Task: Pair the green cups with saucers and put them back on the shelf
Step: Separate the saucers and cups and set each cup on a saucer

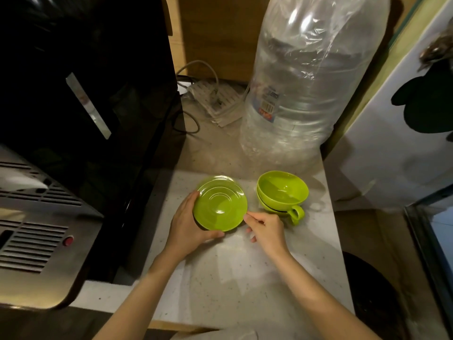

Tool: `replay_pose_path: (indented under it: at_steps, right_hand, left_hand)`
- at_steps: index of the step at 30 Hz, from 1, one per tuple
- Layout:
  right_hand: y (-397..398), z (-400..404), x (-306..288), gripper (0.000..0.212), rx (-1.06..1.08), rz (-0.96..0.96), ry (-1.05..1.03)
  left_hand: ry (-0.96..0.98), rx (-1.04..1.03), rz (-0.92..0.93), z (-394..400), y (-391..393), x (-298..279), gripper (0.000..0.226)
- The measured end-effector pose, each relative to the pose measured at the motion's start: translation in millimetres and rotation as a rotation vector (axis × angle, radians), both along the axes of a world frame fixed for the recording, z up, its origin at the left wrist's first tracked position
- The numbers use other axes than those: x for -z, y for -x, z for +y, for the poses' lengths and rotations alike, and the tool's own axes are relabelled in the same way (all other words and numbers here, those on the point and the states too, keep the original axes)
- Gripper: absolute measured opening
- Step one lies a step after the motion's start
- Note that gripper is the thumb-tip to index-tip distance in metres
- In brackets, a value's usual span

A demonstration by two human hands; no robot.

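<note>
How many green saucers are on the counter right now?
2 visible: top saucer held by left hand, and another saucer's rim peeking out beneath it. More may be hidden underneath.

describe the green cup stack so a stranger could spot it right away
Find the big plastic-wrapped water bottle at the counter's back. Just in front of it sit the nested green cups. Unlike the flat saucers to their left, they are deep bowls with a handle.

Single head-worn wide-angle view, facing forward and steeply down, close above countertop (245,278), edges curved by lens distortion
</note>
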State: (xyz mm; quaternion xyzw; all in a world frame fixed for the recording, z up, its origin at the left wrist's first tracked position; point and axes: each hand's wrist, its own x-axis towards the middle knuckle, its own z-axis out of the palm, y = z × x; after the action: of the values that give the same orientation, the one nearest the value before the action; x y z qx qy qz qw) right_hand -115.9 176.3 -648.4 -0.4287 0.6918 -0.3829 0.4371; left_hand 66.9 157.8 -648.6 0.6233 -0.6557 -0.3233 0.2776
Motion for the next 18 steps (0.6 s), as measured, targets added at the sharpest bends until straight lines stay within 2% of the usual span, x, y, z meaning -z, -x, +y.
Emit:
replay_pose_path:
  at_steps: [4,6,10,15,18]
  right_hand:
    - [4,15,-2,0.016,-0.008,-0.081,-0.013]
    - [5,22,-3,0.005,-0.014,-0.110,-0.035]
    - [5,40,1,0.019,-0.052,-0.056,-0.085]
    - [-1,65,5,0.025,-0.189,0.105,-0.133]
    - [-6,77,5,0.029,-0.217,0.133,-0.113]
  left_hand:
    - [0.000,0.014,-0.001,20,-3,-5,0.117]
    - [0.019,0.022,-0.015,31,-5,-6,0.117]
    - [-0.014,0.038,-0.062,56,-14,-3,0.117]
    - [-0.005,0.078,-0.099,88,-29,3,0.115]
    - [-0.005,0.078,-0.107,96,-34,2,0.114]
